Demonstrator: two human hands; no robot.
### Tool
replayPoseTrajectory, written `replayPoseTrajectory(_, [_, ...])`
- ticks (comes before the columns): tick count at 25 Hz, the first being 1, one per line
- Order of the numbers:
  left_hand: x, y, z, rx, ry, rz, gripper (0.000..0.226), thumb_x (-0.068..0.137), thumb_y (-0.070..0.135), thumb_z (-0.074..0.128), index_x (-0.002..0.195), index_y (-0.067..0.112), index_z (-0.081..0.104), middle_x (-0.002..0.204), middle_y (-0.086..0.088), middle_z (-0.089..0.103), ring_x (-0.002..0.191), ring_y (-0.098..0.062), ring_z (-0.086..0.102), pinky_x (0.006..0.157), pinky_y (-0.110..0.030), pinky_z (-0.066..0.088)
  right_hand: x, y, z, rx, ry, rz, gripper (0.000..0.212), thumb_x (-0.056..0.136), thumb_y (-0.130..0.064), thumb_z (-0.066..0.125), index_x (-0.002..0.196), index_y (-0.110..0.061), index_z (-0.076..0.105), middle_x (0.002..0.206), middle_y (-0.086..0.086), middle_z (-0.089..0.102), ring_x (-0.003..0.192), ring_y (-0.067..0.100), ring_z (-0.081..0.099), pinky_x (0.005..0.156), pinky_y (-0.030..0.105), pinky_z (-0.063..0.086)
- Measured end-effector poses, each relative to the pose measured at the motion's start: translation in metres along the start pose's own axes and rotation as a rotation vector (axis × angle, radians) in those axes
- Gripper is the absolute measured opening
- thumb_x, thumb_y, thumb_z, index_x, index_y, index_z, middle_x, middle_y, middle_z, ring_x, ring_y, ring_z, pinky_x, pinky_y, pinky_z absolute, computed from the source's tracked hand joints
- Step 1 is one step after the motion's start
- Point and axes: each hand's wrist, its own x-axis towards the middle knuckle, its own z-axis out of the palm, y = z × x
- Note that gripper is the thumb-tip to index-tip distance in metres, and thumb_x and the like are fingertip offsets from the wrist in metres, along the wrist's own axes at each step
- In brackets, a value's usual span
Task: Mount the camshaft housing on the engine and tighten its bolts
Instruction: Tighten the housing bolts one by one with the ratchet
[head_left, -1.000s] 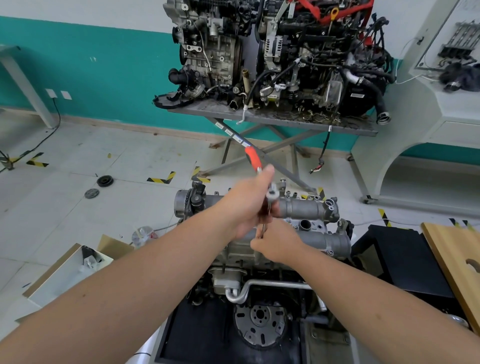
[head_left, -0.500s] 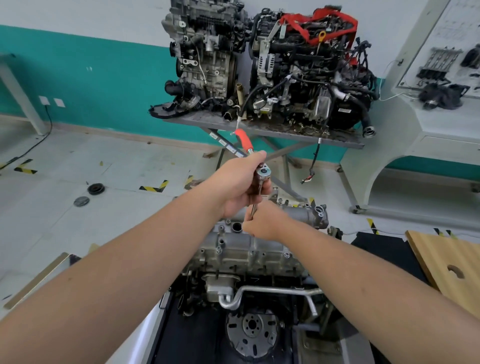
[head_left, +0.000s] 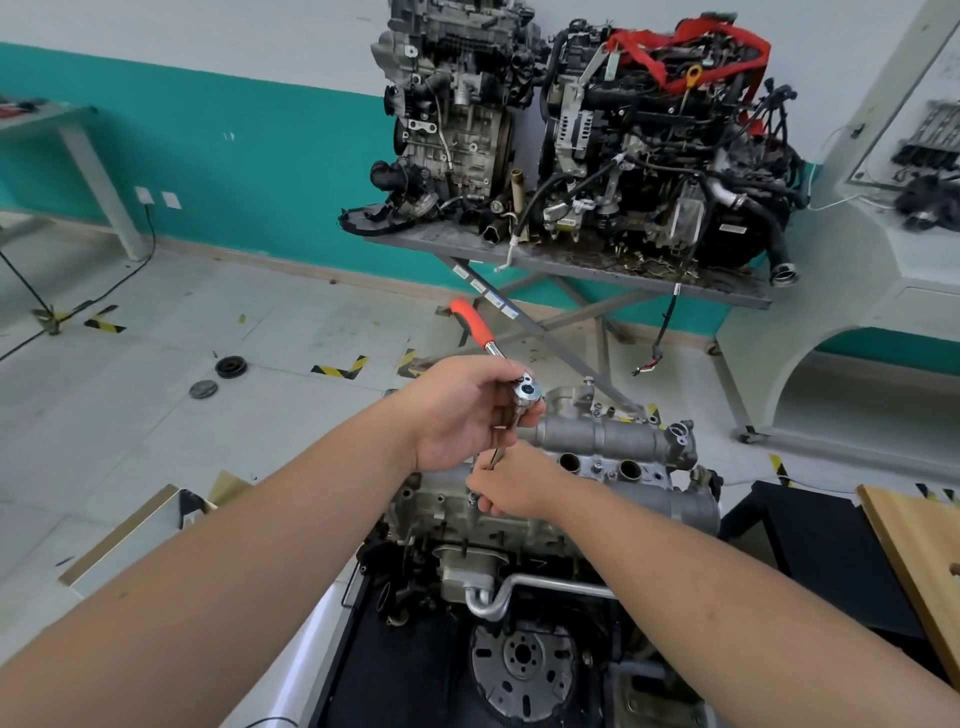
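Observation:
The grey camshaft housing (head_left: 602, 439) lies on top of the engine (head_left: 498, 535) in front of me. A ratchet wrench with a red handle (head_left: 475, 322) stands over the housing's left end, its handle pointing up and away to the left. My left hand (head_left: 462, 415) grips the ratchet head and the top of its extension bar. Just below, my right hand (head_left: 511, 480) pinches the lower part of the extension bar near the housing's top face. The socket and the bolt under it are hidden by my fingers.
A metal table (head_left: 571, 260) at the back carries two other engines (head_left: 587, 130). A wooden board (head_left: 919, 556) lies at the right over a black stand (head_left: 810, 545). A cardboard box (head_left: 135, 540) sits on the floor at the left, with two round parts (head_left: 218, 376) farther off.
My view has tipped and shifted, so the engine sits lower right in the frame. Both hands have stayed on the ratchet and its extension, and the red handle still points up-left.

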Motion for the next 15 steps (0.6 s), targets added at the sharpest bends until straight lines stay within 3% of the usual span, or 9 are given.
replayPoseTrajectory(9, [0.003, -0.004, -0.013, -0.031, 0.01, -0.02, 0.014, 0.1, 0.021, 0.044, 0.094, 0.016, 0.055, 0.079, -0.005, 0.068, 0.078, -0.019, 0.063, 0.067, -0.032, 0.045, 0.004, 0.001, 0.002, -0.058, -0.007, 0.005, 0.03, 0.087, -0.021, 0.049, 0.079, -0.003, 0.071, 0.07, 0.0, 0.074, 0.055, 0.006, 0.064, 0.077, 0.043, 0.059])
replayPoseTrajectory(15, [0.004, -0.004, -0.014, -0.038, -0.023, 0.022, 0.016, 0.101, 0.02, 0.045, 0.091, 0.017, 0.057, 0.082, -0.005, 0.068, 0.082, -0.02, 0.063, 0.065, -0.031, 0.046, 0.006, 0.001, 0.001, -0.057, 0.005, 0.024, 0.029, 0.09, -0.025, 0.05, 0.079, -0.007, 0.07, 0.071, -0.004, 0.074, 0.052, -0.003, 0.062, 0.074, 0.033, 0.057])
